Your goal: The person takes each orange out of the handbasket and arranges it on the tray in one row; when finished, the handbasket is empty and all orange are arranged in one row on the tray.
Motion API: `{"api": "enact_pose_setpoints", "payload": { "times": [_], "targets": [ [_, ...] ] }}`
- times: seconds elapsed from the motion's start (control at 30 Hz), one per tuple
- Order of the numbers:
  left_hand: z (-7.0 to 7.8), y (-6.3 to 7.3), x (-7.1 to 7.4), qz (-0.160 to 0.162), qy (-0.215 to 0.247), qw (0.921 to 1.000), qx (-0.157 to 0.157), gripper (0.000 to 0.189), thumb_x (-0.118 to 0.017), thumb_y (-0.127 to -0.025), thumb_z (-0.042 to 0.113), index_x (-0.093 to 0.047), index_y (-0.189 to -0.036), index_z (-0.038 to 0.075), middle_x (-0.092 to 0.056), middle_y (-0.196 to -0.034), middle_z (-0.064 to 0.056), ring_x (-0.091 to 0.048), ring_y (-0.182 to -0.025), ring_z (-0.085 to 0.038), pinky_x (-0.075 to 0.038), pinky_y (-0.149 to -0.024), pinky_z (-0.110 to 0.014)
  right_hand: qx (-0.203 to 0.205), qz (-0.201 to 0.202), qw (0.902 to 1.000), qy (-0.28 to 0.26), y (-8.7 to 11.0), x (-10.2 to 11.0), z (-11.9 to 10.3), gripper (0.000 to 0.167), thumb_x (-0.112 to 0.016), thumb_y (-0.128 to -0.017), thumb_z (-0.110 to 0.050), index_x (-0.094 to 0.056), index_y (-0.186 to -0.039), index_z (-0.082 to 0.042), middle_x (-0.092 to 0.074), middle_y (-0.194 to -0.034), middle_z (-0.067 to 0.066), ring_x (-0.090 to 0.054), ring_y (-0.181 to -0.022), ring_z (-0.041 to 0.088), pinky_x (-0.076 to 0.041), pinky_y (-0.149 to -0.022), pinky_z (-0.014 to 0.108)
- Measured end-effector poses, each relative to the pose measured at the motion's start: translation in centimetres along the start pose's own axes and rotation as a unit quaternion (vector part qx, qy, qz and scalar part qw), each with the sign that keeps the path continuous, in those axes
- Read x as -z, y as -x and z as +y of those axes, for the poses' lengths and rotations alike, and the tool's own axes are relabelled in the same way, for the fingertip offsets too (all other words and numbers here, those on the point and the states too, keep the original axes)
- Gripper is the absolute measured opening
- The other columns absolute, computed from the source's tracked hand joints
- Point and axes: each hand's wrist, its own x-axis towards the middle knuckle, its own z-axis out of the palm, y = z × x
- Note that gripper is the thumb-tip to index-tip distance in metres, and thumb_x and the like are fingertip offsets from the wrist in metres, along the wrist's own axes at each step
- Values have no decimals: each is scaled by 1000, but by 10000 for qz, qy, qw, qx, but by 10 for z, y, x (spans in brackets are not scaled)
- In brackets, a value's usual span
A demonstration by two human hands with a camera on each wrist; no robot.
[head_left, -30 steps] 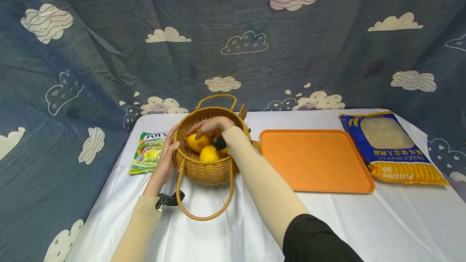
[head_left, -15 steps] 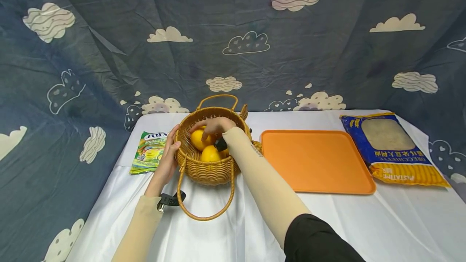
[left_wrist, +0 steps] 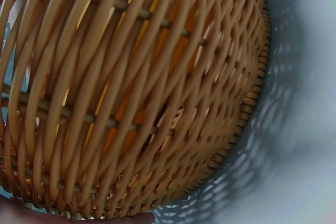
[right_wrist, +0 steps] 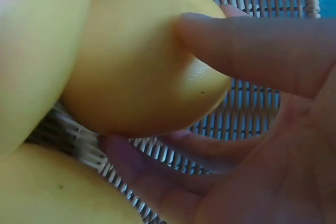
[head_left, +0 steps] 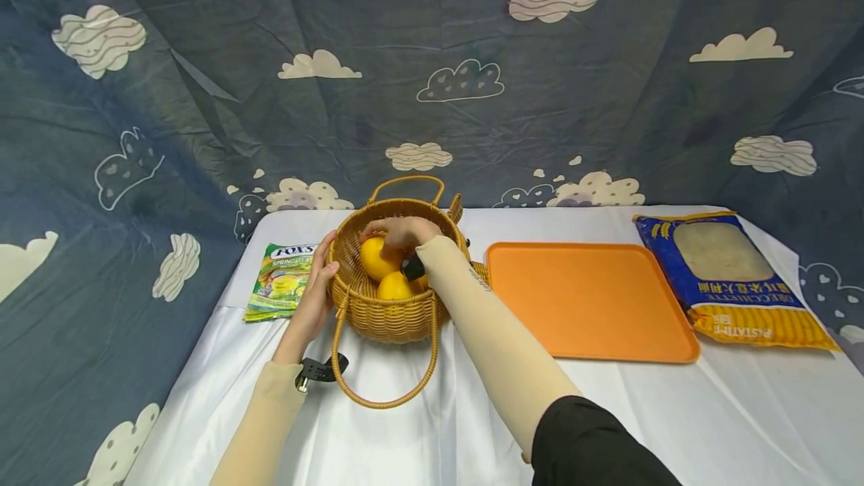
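Note:
A round wicker basket [head_left: 388,321] with two hooped handles holds several smooth yellow fruits. My left hand [head_left: 313,295] rests against the basket's left side, its fingers reaching up to the rim. In the left wrist view the woven wall [left_wrist: 173,93] fills most of the picture, and only a strip of that hand shows below. Inside the basket, my right hand [head_left: 405,233] grips a yellow fruit [head_left: 376,257]. The right wrist view shows the thumb on this fruit [right_wrist: 142,56] and curled fingers [right_wrist: 152,177] below it. Another yellow fruit [head_left: 394,286] lies nearer the front rim.
An orange tray [head_left: 594,302] lies right of the basket on a white cloth. Farther right is a blue and yellow pasta bag [head_left: 732,276]. A green candy packet [head_left: 280,283] lies beside the left hand. A dark cloud-print curtain [head_left: 378,126] hangs behind.
My right fingers have reached farther around the fruit, which has shifted slightly to the right in the basket. The left hand keeps its place on the basket; the whole head view drifts slightly.

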Motion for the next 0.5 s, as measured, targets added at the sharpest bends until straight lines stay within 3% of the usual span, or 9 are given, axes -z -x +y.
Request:
{"api": "enact_pose_setpoints", "payload": {
  "times": [0.1,0.33,0.5],
  "targets": [
    [0,0,-1,-34,10,10000,-37,61,-35,-97,24,-13,-153,24,-5,-157,-6,-10,-141,-36,-11,-111,-57,178,-17,9996,-204,4,2,-3,48,-48,-96,-2,-46,-140,-22,-38,-137,11,-44,-77,21,-41,-64,30],
    [2,0,0,-28,-81,9999,-74,59,-34,-98,25,-13,-153,24,-5,-157,-5,-9,-142,-34,-11,-111,-54,733,-127,9961,-470,10,10,-4,48,-45,-94,4,-44,-139,-15,-36,-138,12,-38,-67,20,-38,-66,36],
    [1,0,-1,-7,-91,9999,-71,60,-35,-97,26,-12,-153,23,-4,-157,-5,-8,-142,-34,-9,-112,-54,923,-206,9938,-592,19,16,-3,48,-44,-96,2,-43,-141,-12,-30,-147,9,-46,-100,25,-44,-82,41]
  ]
}}
